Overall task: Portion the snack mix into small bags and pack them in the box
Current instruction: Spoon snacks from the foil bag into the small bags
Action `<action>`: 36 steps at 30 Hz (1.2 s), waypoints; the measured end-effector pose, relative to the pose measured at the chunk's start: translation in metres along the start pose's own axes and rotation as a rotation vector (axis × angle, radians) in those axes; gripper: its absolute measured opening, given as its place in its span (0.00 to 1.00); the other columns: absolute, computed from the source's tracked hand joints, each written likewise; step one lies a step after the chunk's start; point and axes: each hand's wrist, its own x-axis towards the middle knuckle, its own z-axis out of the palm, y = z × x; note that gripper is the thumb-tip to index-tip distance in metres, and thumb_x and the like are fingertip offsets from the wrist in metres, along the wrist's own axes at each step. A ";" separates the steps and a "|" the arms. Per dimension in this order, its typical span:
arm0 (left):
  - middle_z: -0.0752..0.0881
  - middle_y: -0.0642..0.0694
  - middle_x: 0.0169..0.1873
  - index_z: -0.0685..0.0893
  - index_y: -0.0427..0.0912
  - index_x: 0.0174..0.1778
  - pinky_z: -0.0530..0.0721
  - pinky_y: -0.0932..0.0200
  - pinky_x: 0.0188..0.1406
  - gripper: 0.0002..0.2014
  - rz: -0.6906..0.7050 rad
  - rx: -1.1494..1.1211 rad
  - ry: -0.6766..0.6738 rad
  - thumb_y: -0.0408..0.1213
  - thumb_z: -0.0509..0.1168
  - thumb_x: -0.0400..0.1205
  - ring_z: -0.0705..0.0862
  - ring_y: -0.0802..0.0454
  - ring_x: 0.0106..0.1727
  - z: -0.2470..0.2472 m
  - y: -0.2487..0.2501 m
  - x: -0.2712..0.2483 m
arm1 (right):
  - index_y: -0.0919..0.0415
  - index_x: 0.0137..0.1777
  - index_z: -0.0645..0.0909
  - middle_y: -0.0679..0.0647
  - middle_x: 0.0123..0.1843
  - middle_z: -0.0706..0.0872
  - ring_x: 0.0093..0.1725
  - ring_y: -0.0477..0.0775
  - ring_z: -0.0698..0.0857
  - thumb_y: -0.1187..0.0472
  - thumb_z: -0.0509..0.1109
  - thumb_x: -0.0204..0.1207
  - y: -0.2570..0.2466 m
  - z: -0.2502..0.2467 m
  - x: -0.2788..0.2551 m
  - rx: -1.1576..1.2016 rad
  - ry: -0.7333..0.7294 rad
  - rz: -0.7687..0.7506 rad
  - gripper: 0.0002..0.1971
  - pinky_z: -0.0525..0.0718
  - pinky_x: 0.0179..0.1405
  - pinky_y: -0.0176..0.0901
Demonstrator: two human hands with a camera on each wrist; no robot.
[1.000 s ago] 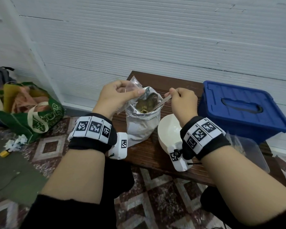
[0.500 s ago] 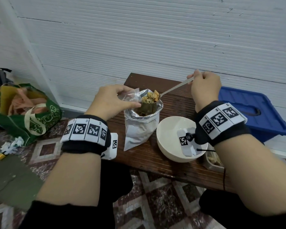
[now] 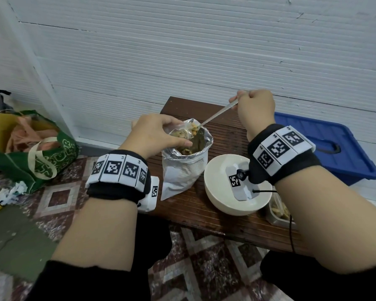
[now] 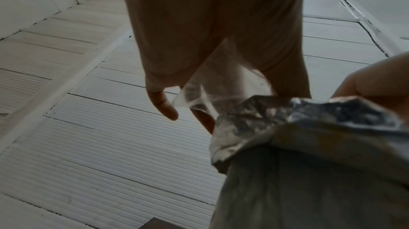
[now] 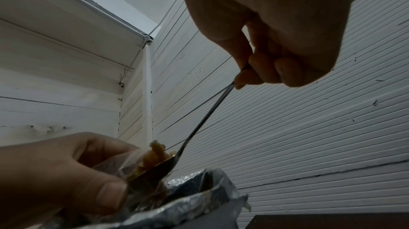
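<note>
Starting at the far left, a green tote slumps on the tiled floor beside paper scraps, well apart from the wooden bench. The bench's left edge runs just beside the left hand, with open floor below it. This hand pinches the mouth of a small clear bag between thumb and fingers, over the foil pouch; in the left wrist view the clear film hangs from the fingers against the pouch's rolled rim. The pouch stands upright near the bench's left edge, mouth open. A spoon slants down from the right, its bowl heaped with snack mix at the bag's mouth, close to the left thumb. A white bowl sits just right of the pouch, close to the front edge. The right hand, raised above the bench's back portion, has its fingers curled tight round the spoon handle. A clear tub lies near the front edge beside the bowl. The blue box, lid on, stands at the far right against the white wall.
</note>
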 end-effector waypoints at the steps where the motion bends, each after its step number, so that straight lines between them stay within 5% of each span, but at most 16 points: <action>1: 0.84 0.63 0.44 0.83 0.65 0.48 0.69 0.41 0.74 0.23 -0.003 0.003 0.002 0.60 0.80 0.59 0.79 0.57 0.60 0.001 0.000 0.000 | 0.61 0.35 0.84 0.53 0.48 0.87 0.36 0.36 0.77 0.61 0.59 0.85 0.000 0.001 0.000 -0.008 -0.010 0.001 0.18 0.70 0.29 0.20; 4: 0.86 0.60 0.49 0.84 0.64 0.50 0.71 0.42 0.72 0.24 0.003 0.003 0.007 0.61 0.79 0.59 0.80 0.55 0.62 0.005 0.001 0.001 | 0.57 0.31 0.81 0.52 0.47 0.87 0.37 0.35 0.77 0.60 0.59 0.85 -0.001 0.004 -0.001 -0.025 -0.026 -0.008 0.20 0.69 0.28 0.18; 8: 0.86 0.62 0.48 0.82 0.65 0.46 0.72 0.43 0.71 0.21 0.013 -0.010 0.041 0.63 0.78 0.61 0.81 0.57 0.59 0.009 0.003 0.002 | 0.58 0.38 0.85 0.48 0.36 0.84 0.36 0.41 0.80 0.58 0.59 0.85 -0.005 0.005 -0.005 0.021 -0.037 -0.026 0.17 0.74 0.35 0.28; 11: 0.87 0.62 0.44 0.82 0.64 0.43 0.75 0.42 0.68 0.20 0.007 -0.053 0.052 0.65 0.77 0.61 0.83 0.58 0.54 0.013 0.002 0.003 | 0.59 0.43 0.85 0.46 0.35 0.84 0.32 0.34 0.79 0.58 0.59 0.85 -0.008 0.005 -0.010 0.102 -0.045 -0.155 0.15 0.74 0.33 0.20; 16: 0.83 0.62 0.43 0.82 0.55 0.46 0.78 0.69 0.45 0.16 -0.018 -0.240 0.110 0.52 0.78 0.68 0.81 0.64 0.48 0.010 0.003 0.003 | 0.54 0.39 0.81 0.46 0.39 0.85 0.37 0.38 0.80 0.61 0.59 0.85 -0.014 -0.002 -0.015 0.251 0.016 -0.411 0.14 0.77 0.42 0.29; 20: 0.88 0.51 0.47 0.84 0.55 0.42 0.88 0.47 0.54 0.14 -0.084 -0.382 0.152 0.51 0.80 0.67 0.87 0.52 0.52 0.002 -0.004 0.001 | 0.52 0.38 0.79 0.44 0.38 0.84 0.36 0.35 0.81 0.62 0.58 0.86 -0.012 -0.011 -0.014 0.316 0.163 -0.429 0.15 0.77 0.41 0.26; 24: 0.89 0.50 0.45 0.84 0.54 0.41 0.87 0.45 0.57 0.13 -0.093 -0.422 0.129 0.48 0.80 0.67 0.89 0.51 0.51 -0.003 -0.008 -0.001 | 0.49 0.37 0.78 0.43 0.37 0.83 0.37 0.37 0.80 0.60 0.58 0.86 -0.001 -0.015 -0.013 0.271 0.234 -0.360 0.16 0.78 0.43 0.29; 31: 0.89 0.55 0.44 0.85 0.52 0.44 0.85 0.57 0.55 0.15 -0.088 -0.383 0.085 0.52 0.79 0.67 0.87 0.57 0.51 0.001 -0.010 -0.001 | 0.57 0.47 0.87 0.40 0.38 0.85 0.40 0.33 0.80 0.60 0.63 0.83 0.020 0.001 -0.026 -0.068 -0.133 -0.553 0.11 0.75 0.44 0.25; 36: 0.89 0.54 0.45 0.86 0.50 0.47 0.85 0.53 0.59 0.19 -0.100 -0.390 0.081 0.53 0.80 0.65 0.87 0.54 0.54 0.003 -0.010 0.001 | 0.63 0.48 0.87 0.57 0.39 0.86 0.42 0.56 0.81 0.59 0.64 0.81 0.036 0.017 -0.037 -0.344 -0.302 -0.773 0.11 0.72 0.44 0.41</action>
